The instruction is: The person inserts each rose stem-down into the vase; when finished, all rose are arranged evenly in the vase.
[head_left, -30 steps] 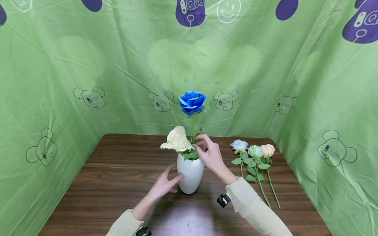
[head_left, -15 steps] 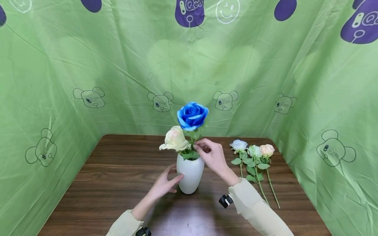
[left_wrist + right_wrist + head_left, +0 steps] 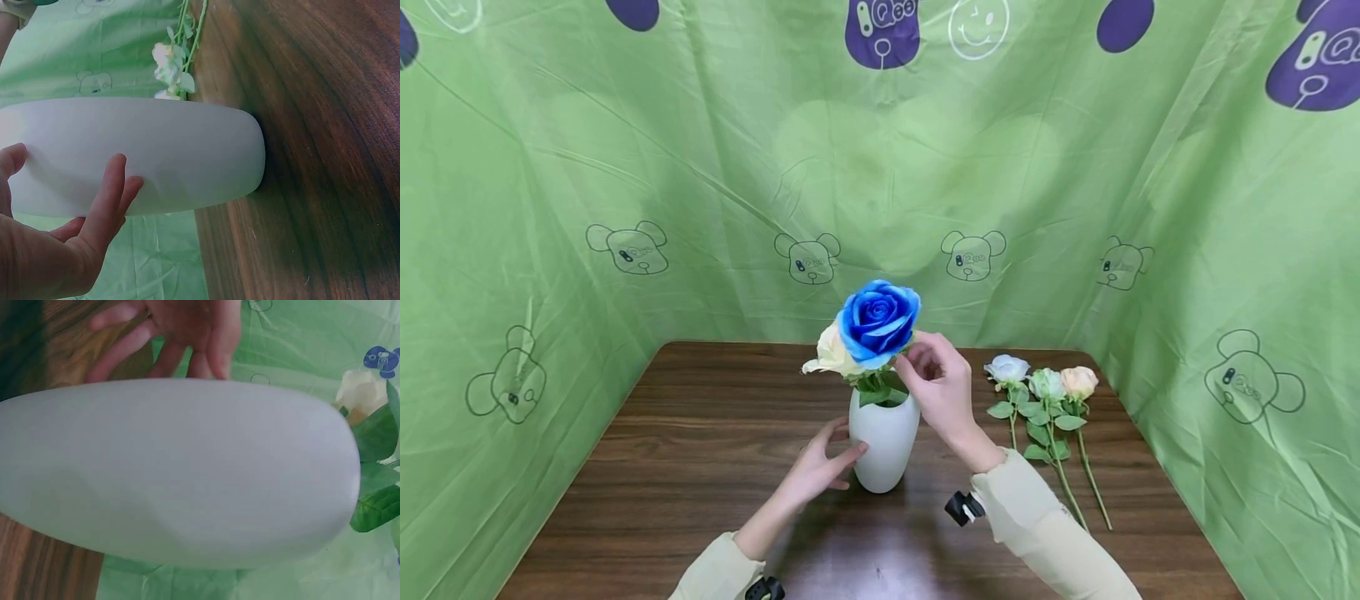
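A white vase stands upright on the wooden table, its side filling much of both wrist views. The left hand holds the vase's left side with spread fingers, its thumb toward the front; in the left wrist view its fingertips lie on the smooth wall. Above the rim, the right hand pinches the blue rose just under its bloom; the bloom hides most of the stem. A cream rose leans out to the left, partly behind the blue one. Green leaves crowd the vase's mouth.
On the table's right side lie a pale blue rose, a pale green rose and a peach rose, stems toward the front. Green printed cloth surrounds the table at the back and both sides.
The blue rose has come down and tipped left and forward, so its bloom now overlaps the cream rose. The right hand moved slightly with it. Left hand and vase stay in place.
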A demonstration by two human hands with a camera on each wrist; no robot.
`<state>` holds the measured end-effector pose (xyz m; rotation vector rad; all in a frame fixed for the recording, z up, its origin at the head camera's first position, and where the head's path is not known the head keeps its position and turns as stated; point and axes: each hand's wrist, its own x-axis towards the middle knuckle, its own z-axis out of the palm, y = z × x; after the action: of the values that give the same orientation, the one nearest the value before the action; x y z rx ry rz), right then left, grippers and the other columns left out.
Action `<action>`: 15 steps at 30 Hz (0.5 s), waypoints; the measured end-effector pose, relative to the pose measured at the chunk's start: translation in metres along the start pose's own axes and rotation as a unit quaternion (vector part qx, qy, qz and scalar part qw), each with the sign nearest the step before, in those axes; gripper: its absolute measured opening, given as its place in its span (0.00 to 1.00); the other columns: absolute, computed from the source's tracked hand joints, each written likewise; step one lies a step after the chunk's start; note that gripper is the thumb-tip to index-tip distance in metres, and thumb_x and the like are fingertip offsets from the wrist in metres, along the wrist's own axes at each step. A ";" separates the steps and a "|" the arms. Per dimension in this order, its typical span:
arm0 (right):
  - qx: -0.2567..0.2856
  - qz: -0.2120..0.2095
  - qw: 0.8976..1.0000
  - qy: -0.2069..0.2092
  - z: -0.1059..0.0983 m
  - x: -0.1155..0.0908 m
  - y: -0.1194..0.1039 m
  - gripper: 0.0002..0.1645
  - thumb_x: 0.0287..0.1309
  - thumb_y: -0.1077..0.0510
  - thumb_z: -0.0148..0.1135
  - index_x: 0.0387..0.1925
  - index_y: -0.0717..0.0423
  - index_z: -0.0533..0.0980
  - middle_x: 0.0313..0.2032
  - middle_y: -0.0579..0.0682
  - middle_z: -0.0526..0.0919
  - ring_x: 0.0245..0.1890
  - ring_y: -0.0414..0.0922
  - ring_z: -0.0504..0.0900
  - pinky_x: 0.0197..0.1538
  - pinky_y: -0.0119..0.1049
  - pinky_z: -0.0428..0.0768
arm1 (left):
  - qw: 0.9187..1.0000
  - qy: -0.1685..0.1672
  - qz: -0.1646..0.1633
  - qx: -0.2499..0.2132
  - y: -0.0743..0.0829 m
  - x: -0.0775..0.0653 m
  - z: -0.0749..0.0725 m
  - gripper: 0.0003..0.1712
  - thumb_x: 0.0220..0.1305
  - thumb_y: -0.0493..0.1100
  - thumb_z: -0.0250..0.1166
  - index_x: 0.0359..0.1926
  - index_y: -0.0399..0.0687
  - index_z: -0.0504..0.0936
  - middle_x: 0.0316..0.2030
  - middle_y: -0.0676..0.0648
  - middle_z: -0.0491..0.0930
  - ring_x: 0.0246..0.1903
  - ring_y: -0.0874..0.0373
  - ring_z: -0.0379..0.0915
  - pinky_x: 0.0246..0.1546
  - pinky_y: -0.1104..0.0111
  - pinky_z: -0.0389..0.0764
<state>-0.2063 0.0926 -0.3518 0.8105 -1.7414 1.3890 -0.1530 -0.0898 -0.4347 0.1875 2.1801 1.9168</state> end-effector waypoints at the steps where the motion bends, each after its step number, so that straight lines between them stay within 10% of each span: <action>1: -0.005 -0.007 1.000 0.000 0.001 0.001 -0.001 0.14 0.42 0.69 0.65 0.35 0.59 0.76 0.22 0.48 0.72 0.16 0.39 0.65 0.14 0.26 0.63 | 1.000 0.000 0.000 0.000 -0.005 0.002 -0.001 0.38 0.57 0.49 0.61 0.62 0.36 0.55 0.55 0.30 0.60 0.42 0.35 0.70 0.27 0.54 0.80; 15: -0.060 -0.101 0.993 -0.009 0.015 0.001 -0.014 0.14 0.48 0.53 0.65 0.32 0.60 0.77 0.34 0.54 0.68 0.30 0.46 0.66 0.28 0.32 0.68 | 1.000 0.001 0.007 0.013 -0.027 0.013 -0.002 0.41 0.54 0.55 0.61 0.63 0.41 0.55 0.55 0.32 0.61 0.41 0.38 0.71 0.25 0.56 0.80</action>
<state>-0.1977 0.0746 -0.3456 0.9081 -1.6876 1.1361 -0.1644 -0.0926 -0.4625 0.2059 2.2119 1.8985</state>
